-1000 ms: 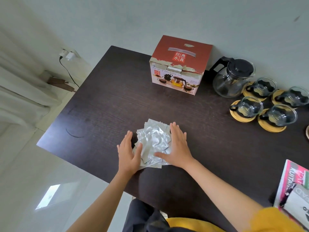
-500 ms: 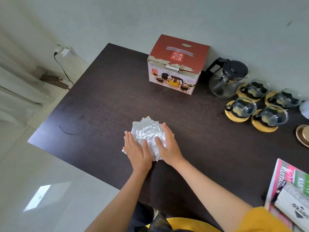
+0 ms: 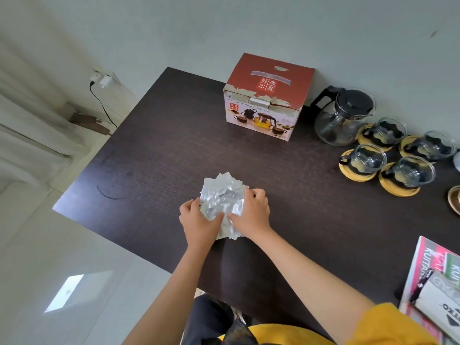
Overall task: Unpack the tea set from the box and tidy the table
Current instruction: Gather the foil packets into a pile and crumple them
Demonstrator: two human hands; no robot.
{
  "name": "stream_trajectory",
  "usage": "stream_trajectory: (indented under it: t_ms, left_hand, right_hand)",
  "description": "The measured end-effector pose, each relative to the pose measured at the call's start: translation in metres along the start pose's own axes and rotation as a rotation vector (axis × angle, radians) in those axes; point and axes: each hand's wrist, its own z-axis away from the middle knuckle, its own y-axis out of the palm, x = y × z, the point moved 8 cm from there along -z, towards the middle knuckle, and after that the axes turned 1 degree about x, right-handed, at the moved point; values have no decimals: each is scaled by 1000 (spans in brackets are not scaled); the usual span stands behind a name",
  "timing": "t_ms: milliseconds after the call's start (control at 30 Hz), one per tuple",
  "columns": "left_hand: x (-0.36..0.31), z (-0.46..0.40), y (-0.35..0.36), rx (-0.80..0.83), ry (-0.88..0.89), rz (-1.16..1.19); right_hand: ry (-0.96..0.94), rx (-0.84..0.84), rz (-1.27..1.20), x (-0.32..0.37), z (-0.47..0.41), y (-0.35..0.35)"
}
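Tea set box [image 3: 267, 95]: red on top, white on the front, a square cardboard shape with torn tape along the lid edge and a picture of a teapot and cups. Standing shut at the far edge of the dark wooden table [image 3: 154, 155], close to the wall.

Right of the box, just beside it: one round glass teapot [image 3: 343, 118] with a black lid and black handle. Further right of the box: four small glass cups [image 3: 368, 159] with black handles, each sitting on its own round yellow coaster [image 3: 398, 188]. Four coasters counted, flat and smooth.

In front of the box, well apart from it, near the table's front edge: a pile of shiny silver packets [image 3: 222, 202], crinkly and thin, square-cornered, stacked unevenly. Too many overlapping to count.

Left hand [image 3: 199, 220] curled round the pile's left side, thumb on top. Right hand [image 3: 254, 215] curled round the pile's right side, fingers bent over the far edge, thumb pressing on top. Both hands squeezing the pile together between them.

Far to the right of the box, at the table's near corner: a flat stack of printed booklets [image 3: 428, 277], pink and green, with a white paper on top.

On the wall left of the box: one white plug [image 3: 104, 80] with a black cord hanging down.
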Motion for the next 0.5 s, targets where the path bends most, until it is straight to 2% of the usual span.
stream_trajectory:
  t_ms: [200,367,500]
  left_hand:
    - [-5,-10,4,130,27,46]
    - [-3,-24,10,236,13,9]
    - [-1,-34,13,307,-24,-72]
  right_hand:
    - [161,102,-16,-2,-12,-4]
    - [140,138,111,3,-20,-3]
    - [58,156,122,8,-21,-3]
